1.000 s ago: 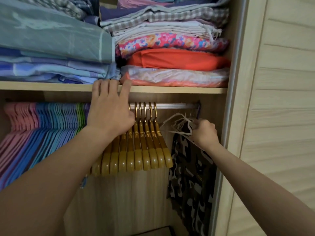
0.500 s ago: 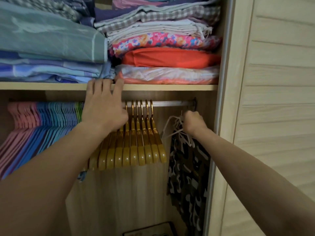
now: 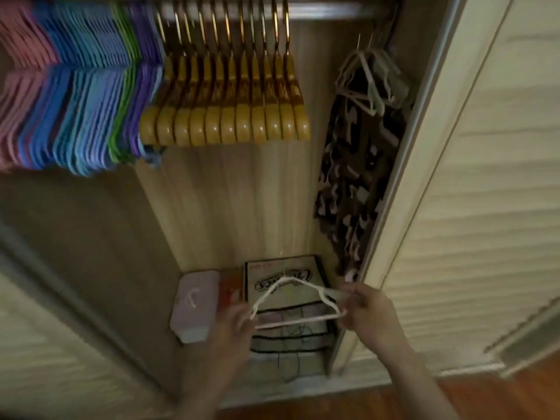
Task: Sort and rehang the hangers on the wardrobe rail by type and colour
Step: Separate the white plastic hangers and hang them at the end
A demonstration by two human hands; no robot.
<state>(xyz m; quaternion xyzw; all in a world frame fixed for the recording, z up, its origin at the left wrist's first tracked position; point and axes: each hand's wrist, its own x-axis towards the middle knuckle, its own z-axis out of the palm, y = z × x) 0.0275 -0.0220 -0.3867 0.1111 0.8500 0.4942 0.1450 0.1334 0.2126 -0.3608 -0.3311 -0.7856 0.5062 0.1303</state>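
While coloured plastic hangers [image 3: 75, 95] and wooden hangers [image 3: 227, 110] already hang grouped on the rail [image 3: 327, 9], both hands, left hand [image 3: 233, 325] and right hand [image 3: 363, 313], pinch one white hanger [image 3: 291, 298] low above the wardrobe floor; a tangled white bunch [image 3: 372, 77] at the rail's right end remains unsorted.

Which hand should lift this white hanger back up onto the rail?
Probably the right hand: it grips the white hanger at its right end, below the free stretch of rail.

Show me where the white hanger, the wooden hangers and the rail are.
white hanger [image 3: 298, 319]: head view, on its bottom bar.
wooden hangers [image 3: 227, 128]: head view, on a rounded shoulder end.
rail [image 3: 327, 9]: head view, on its bare right stretch.
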